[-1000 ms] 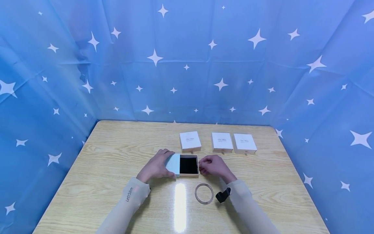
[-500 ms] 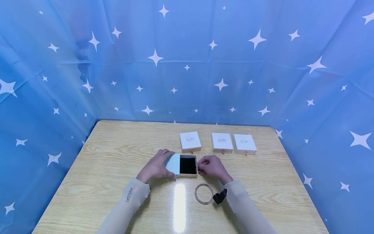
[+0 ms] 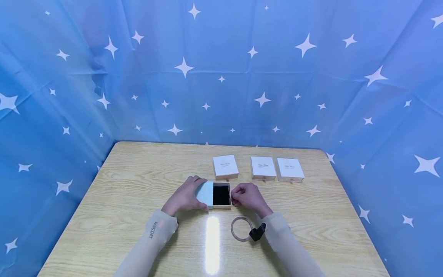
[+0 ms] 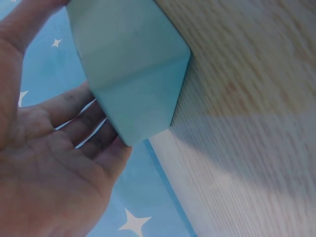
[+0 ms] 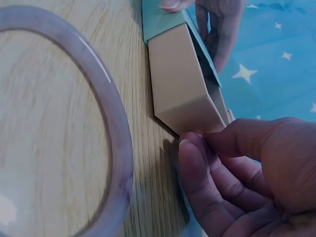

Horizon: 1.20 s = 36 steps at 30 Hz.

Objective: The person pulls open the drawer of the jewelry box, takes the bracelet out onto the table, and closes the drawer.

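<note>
My left hand (image 3: pixel 185 196) grips the pale mint sleeve (image 3: pixel 206 195) of a small drawer box, thumb at the near side and fingers over the far side. The box's beige drawer (image 3: pixel 221 207) sticks out to the right and shows a black lining. At the drawer's right end is my right hand (image 3: pixel 250 198). In the right wrist view its thumb and forefinger pinch together against the drawer's end panel (image 5: pixel 190 116); whatever lies between the fingertips is hidden. Close to the right wrist, a translucent greyish-pink bangle (image 5: pixel 118 133) lies flat on the table.
Behind the hands stand three white lidded boxes with small print: one white box (image 3: pixel 225 166) on the left, another white box (image 3: pixel 263 167) beside a third white box (image 3: pixel 290 168). A blue starred curtain (image 3: pixel 221 96) encloses the wooden table (image 3: pixel 145 165). A black wrist camera (image 3: pixel 257 232) overlaps the bangle's edge.
My right hand has moved slightly left, and the drawer has slid a little further into the mint sleeve. The left hand and the bangle have stayed in place.
</note>
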Tool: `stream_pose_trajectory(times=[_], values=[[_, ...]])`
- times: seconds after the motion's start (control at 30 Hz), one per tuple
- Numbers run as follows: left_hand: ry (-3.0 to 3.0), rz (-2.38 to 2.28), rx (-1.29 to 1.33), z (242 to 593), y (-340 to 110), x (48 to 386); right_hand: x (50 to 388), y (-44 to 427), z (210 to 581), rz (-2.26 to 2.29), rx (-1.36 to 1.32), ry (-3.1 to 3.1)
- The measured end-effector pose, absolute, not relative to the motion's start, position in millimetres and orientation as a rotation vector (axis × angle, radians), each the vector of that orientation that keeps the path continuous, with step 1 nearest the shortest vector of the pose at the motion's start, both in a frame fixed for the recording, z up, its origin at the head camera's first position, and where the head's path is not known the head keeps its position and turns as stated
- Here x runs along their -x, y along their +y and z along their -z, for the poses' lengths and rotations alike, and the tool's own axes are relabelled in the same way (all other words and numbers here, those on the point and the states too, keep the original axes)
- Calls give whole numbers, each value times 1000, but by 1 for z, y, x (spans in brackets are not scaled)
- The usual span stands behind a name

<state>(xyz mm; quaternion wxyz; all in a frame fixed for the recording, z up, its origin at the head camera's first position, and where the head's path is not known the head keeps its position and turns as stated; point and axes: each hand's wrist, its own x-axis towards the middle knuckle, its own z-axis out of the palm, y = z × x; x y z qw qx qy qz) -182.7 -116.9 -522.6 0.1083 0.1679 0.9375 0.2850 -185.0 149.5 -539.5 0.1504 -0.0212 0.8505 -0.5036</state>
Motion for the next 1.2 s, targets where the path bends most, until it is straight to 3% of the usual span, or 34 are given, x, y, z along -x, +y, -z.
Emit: stream_pose_trajectory(times=[1.2], values=[[2765, -853, -528, 522, -117, 184, 189, 112, 537, 1417, 162, 2405]])
